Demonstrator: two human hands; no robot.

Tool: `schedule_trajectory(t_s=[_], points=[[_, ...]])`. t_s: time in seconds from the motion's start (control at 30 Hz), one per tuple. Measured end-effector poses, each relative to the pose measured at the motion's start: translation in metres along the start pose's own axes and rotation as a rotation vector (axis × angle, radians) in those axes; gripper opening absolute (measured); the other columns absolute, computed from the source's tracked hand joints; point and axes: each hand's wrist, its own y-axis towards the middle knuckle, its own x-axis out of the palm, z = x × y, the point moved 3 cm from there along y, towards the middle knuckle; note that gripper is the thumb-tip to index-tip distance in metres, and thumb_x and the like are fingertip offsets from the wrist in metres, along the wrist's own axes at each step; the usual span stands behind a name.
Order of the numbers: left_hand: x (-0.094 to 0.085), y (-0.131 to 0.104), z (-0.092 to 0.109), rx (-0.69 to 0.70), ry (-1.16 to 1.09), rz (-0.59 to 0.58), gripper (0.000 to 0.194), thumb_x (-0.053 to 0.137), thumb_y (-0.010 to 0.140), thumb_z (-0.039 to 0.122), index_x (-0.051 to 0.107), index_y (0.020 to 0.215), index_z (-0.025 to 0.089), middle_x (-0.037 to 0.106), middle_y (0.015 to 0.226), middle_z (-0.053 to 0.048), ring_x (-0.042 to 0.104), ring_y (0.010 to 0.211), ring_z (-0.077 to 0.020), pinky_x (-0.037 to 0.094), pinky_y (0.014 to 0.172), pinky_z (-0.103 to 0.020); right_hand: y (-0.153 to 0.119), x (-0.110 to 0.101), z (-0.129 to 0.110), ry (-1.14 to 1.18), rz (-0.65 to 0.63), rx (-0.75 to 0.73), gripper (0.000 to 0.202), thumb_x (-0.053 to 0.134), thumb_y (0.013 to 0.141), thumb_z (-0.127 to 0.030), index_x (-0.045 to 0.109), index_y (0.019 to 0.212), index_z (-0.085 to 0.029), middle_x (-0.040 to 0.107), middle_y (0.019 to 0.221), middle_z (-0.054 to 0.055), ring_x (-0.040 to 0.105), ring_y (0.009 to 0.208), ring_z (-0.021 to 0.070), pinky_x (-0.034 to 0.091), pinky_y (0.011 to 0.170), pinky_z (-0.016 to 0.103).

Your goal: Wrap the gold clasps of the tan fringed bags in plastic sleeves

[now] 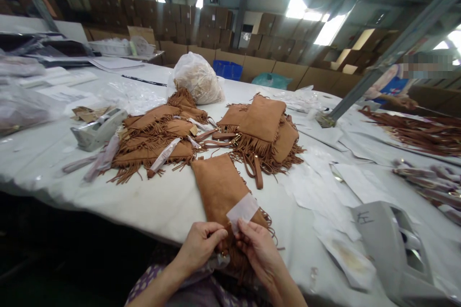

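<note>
A tan fringed pouch (pixel 218 184) lies in front of me at the table's near edge, its lower end under my hands. My right hand (pixel 257 247) pinches a small piece of white tissue paper (pixel 243 209) over the pouch. Close beside it, my left hand (pixel 204 244) is closed, thumb against the fingers, at the pouch's edge; what it holds is hidden. A bit of metal hardware shows just below the left fingers. Behind are a stack of similar fringed pouches (pixel 264 117) with wrist straps and another pile of pouches (pixel 158 136), some straps wrapped in white paper.
Tape dispensers stand at right (pixel 391 244) and left (pixel 99 129). A stuffed clear plastic bag (pixel 198 79) sits behind the pouches. White paper sheets (pixel 309 187) cover the table's right side. A metal post (pixel 360 91) rises at right, near a co-worker (pixel 392 86) and brown straps (pixel 414 129).
</note>
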Motion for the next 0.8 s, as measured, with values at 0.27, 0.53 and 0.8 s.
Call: schedule_trajectory(t_s=[0.27,0.53,0.8], points=[[-0.002,0.0,-0.001,-0.016,0.022,-0.006,0.033,0.05,0.084,0.03,0.056,0.056,0.015,0.051,0.053,0.003,0.045,0.052,-0.0105,0.032,0.053,-0.021,0.003,-0.003,0.002,-0.04,-0.011,0.033,0.038,0.082,0.06,-0.046,0.068,0.065,-0.011,0.062,0.058,0.003,0.052,0.051,0.0073,0.041,0.048,0.015],[-0.002,0.002,-0.006,-0.021,0.021,-0.028,0.032,0.051,0.084,0.031,0.057,0.056,0.015,0.053,0.053,0.003,0.046,0.052,-0.0106,0.032,0.052,-0.021,0.006,-0.007,0.002,-0.138,-0.086,-0.012,0.038,0.076,0.067,-0.048,0.07,0.069,-0.011,0.063,0.062,0.004,0.052,0.053,0.0089,0.04,0.05,0.017],[-0.004,0.002,-0.005,-0.013,0.058,-0.038,0.033,0.05,0.084,0.031,0.057,0.056,0.016,0.057,0.055,0.002,0.051,0.055,-0.012,0.036,0.056,-0.021,0.006,-0.009,-0.01,-0.349,-0.133,-0.155,0.043,0.069,0.073,-0.055,0.07,0.07,-0.012,0.064,0.061,0.005,0.053,0.058,0.0118,0.038,0.056,0.022]])
